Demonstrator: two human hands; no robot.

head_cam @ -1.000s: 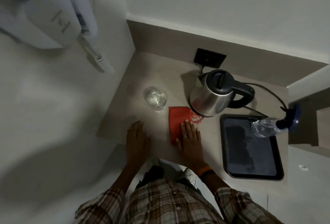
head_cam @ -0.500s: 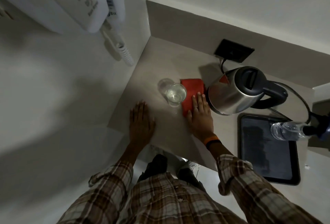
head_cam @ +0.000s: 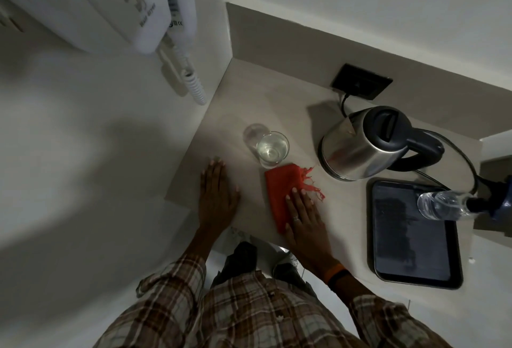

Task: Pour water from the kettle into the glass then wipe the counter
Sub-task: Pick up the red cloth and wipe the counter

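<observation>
Wiping is the step in hand. The right hand (head_cam: 306, 223) lies flat, fingers (head_cam: 297, 203) spread wide, pressing the folded red fringed cloth (head_cam: 282, 189) onto the beige counter (head_cam: 249, 92); the left hand (head_cam: 219, 198) rests palm-down, holding nothing. Just beyond the right fingertips stands the clear glass tumbler of water (head_cam: 272, 148), close to the cloth's far edge. The steel electric kettle with black handle (head_cam: 360, 145) sits right of them. Strokes are best kept short of the glass.
</observation>
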